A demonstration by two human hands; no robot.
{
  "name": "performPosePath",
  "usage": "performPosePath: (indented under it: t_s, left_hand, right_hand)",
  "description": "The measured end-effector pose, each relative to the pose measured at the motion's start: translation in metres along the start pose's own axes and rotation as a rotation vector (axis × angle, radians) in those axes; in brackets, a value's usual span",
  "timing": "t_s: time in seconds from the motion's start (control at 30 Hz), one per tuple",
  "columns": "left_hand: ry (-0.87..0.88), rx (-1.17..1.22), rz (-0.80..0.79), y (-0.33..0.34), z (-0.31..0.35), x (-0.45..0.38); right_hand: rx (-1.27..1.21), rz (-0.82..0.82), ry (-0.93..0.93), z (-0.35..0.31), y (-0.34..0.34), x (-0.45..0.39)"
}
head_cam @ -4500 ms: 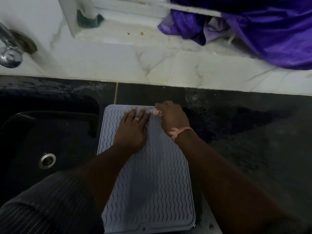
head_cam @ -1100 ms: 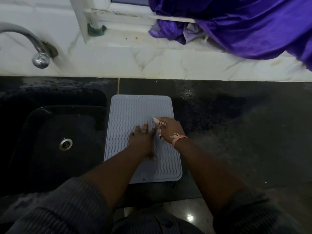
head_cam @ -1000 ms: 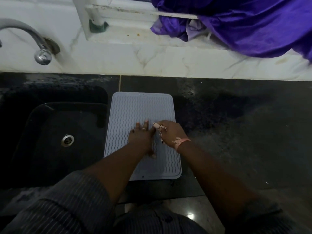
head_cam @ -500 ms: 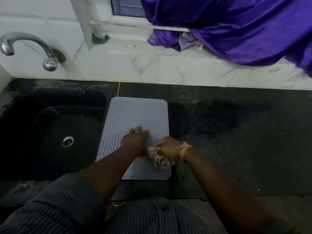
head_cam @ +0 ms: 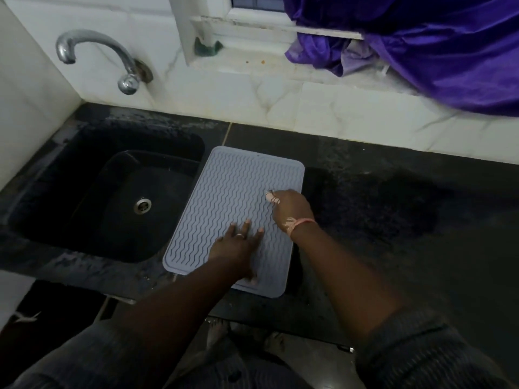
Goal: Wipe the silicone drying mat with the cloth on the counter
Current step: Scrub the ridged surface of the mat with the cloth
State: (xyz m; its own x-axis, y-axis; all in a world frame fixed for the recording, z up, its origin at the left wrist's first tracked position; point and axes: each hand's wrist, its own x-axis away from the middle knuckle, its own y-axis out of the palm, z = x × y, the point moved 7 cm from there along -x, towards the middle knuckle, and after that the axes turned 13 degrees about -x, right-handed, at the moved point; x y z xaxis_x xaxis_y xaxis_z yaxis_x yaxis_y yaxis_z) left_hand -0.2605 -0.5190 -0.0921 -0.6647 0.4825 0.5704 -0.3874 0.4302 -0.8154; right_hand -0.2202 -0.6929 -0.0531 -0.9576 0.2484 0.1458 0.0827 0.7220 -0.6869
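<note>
A grey silicone drying mat [head_cam: 224, 197] with wavy ridges lies flat on the black counter [head_cam: 393, 220], just right of the sink. My left hand [head_cam: 238, 248] presses flat on the mat's near half, fingers spread. My right hand [head_cam: 292, 209] sits over the mat's right side, fingers curled round a small pale patterned cloth [head_cam: 271, 196]. Only a corner of the cloth shows past my knuckles; the rest is hidden under the hand.
A black sink [head_cam: 120, 203] with a steel drain lies left of the mat, a chrome tap [head_cam: 112, 57] on the wall above it. Purple fabric [head_cam: 435, 46] hangs over the window sill at the back right. The counter's front edge runs just below the mat.
My right hand has moved with the cloth from the mat's near right corner up to its right middle. My left hand has slid nearer along the mat. The camera has drawn back.
</note>
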Motion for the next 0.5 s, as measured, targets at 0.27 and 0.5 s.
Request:
performPosePath:
  t_s: [0.27, 0.5]
  left_hand:
    - [-0.047, 0.046, 0.014, 0.0, -0.001, 0.001]
    - [0.002, 0.105, 0.124, 0.004, -0.008, 0.01]
  right_hand:
    - [0.088, -0.127, -0.064, -0.017, 0.03, 0.088]
    - [0.027, -0.431, 0.147, -0.012, 0.023, 0.102]
